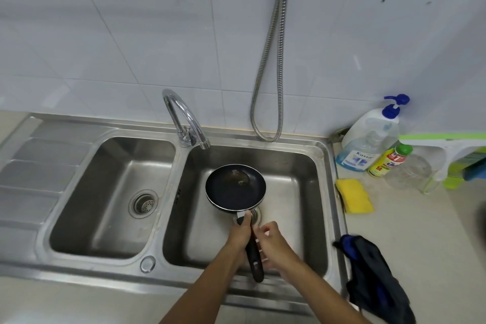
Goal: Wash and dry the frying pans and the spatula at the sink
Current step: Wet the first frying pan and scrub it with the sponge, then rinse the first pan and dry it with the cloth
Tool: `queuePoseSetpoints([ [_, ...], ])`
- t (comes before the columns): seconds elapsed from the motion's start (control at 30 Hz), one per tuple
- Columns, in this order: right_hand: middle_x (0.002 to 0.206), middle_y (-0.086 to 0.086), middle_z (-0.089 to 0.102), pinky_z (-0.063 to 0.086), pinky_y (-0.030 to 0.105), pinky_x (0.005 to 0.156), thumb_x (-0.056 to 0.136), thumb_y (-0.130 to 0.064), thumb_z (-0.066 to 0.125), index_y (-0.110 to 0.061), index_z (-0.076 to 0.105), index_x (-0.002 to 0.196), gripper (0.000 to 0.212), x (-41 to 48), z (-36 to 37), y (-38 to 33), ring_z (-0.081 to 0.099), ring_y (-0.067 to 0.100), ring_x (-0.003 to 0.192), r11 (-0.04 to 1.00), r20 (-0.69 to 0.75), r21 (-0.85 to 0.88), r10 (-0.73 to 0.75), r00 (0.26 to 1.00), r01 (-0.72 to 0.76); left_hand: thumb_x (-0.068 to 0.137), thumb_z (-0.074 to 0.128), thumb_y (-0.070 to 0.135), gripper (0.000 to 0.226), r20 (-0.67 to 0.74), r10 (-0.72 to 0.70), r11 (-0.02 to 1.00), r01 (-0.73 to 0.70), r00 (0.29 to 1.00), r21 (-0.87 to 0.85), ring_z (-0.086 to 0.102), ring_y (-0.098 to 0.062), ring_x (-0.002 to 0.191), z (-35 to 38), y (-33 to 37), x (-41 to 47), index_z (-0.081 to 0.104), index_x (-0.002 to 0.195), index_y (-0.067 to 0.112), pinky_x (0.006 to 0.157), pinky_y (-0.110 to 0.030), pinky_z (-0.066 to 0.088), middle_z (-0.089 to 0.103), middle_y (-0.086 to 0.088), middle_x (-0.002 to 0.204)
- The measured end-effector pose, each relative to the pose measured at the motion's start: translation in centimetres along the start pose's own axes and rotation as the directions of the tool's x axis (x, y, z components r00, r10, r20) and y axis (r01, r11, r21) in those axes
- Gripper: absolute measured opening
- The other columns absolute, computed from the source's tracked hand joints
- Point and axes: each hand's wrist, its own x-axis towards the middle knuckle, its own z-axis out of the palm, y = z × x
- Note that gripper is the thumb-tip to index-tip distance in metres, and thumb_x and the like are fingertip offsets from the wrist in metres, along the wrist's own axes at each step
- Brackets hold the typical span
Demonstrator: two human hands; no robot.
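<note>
A small black frying pan (235, 188) with greasy residue near its far rim hangs over the right sink basin (294, 192), below the tap (184, 118). My left hand (240, 235) grips its black handle, thumb near the pan end. My right hand (272, 241) is just right of the handle with loosely curled fingers; it holds nothing that I can see. No water runs from the tap. No spatula or second pan is in view.
The left basin (110, 192) holds only its drain. On the counter to the right lie a yellow sponge (353, 194), a pump soap bottle (368, 139), a yellow detergent bottle (389, 160) and a dark cloth (376, 276). A metal hose (271, 60) hangs down the tiled wall.
</note>
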Motion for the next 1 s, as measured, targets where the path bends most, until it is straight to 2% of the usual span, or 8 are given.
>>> queuePoseSetpoints([
  [0.17,0.102,0.012,0.070,0.062,0.038,0.070,0.103,-0.047,0.044,-0.021,0.041,0.110,0.027,0.3,0.6,0.2,0.072,0.023,0.090,0.998,-0.037,0.050,0.029,0.999,-0.027,0.099,0.047,0.062,0.065,0.060,-0.094,0.991,0.099,0.994,-0.088,0.077,-0.032,0.085,-0.1,0.4,-0.7,0.069,0.115,0.003,0.063,-0.037,0.062,0.078,-0.017,0.099],
  [0.27,0.100,0.015,0.071,0.061,0.037,0.070,0.103,-0.047,0.046,-0.016,0.047,0.116,0.034,0.4,0.8,-0.2,0.071,0.026,0.088,0.971,0.030,0.204,0.117,0.993,-0.121,0.096,0.043,0.069,0.074,0.111,-0.117,0.982,0.131,0.987,-0.133,0.076,-0.034,0.093,0.0,0.5,-0.9,0.072,0.114,0.004,0.081,-0.047,0.062,0.079,-0.015,0.099],
  [0.33,0.087,0.011,0.074,0.058,0.032,0.062,0.104,-0.047,0.045,-0.012,0.057,0.115,0.038,0.1,1.2,-0.4,0.071,0.022,0.077,0.923,0.086,0.337,0.166,0.982,-0.186,0.098,0.041,0.067,0.068,0.137,-0.092,0.984,0.111,0.986,-0.139,0.076,-0.029,0.089,0.4,0.6,-1.3,0.068,0.118,0.007,0.087,-0.044,0.061,0.081,-0.007,0.096],
  [0.4,0.067,0.008,0.067,0.050,0.028,0.051,0.105,-0.050,0.039,-0.008,0.062,0.102,0.048,0.1,1.7,-0.1,0.062,0.018,0.058,0.921,0.054,0.345,0.169,0.984,-0.178,0.100,0.037,0.065,0.062,0.159,-0.083,0.989,0.102,0.984,-0.110,0.076,-0.023,0.078,0.8,0.6,-2.0,0.065,0.114,0.012,0.072,-0.034,0.061,0.081,-0.002,0.092],
  [0.47,0.069,0.006,0.057,0.051,0.030,0.048,0.104,-0.055,0.032,-0.010,0.057,0.103,0.051,0.3,2.0,0.5,0.054,0.016,0.053,0.971,-0.042,0.215,0.114,0.993,-0.102,0.099,0.036,0.069,0.068,0.200,-0.099,0.990,0.116,0.975,-0.075,0.074,-0.023,0.076,0.9,0.5,-2.4,0.069,0.110,0.010,0.057,-0.027,0.055,0.081,-0.003,0.091],
  [0.57,0.077,0.008,0.059,0.055,0.032,0.050,0.105,-0.052,0.029,-0.015,0.049,0.113,0.043,0.5,1.7,1.5,0.058,0.019,0.056,0.992,-0.134,-0.090,-0.103,0.986,0.092,0.095,0.034,0.075,0.082,0.274,-0.095,0.991,0.117,0.957,-0.067,0.073,-0.026,0.100,0.9,0.1,-2.1,0.071,0.114,0.005,0.074,-0.032,0.057,0.078,-0.008,0.111],
  [0.73,0.098,0.003,0.067,0.058,0.036,0.074,0.108,-0.043,0.028,-0.018,0.053,0.109,0.035,0.2,0.0,2.2,0.064,0.017,0.080,0.767,-0.233,-0.619,-0.386,0.893,0.170,0.094,0.032,0.077,0.067,0.373,-0.050,0.999,0.053,0.927,0.003,0.071,-0.021,0.112,1.8,-0.1,-2.6,0.058,0.122,0.022,0.091,-0.034,0.059,0.075,-0.009,0.118],
  [1.0,0.088,-0.005,0.068,0.059,0.031,0.065,0.108,-0.042,0.031,-0.022,0.047,0.113,0.026,0.0,-1.1,3.5,0.066,0.013,0.070,0.568,-0.231,-0.807,-0.556,0.799,0.161,0.104,0.034,0.060,0.051,0.419,-0.013,0.926,-0.147,0.908,0.347,0.067,-0.019,0.113,0.8,0.9,-3.2,0.066,0.117,0.023,0.104,-0.042,0.051,0.072,-0.003,0.120],
])
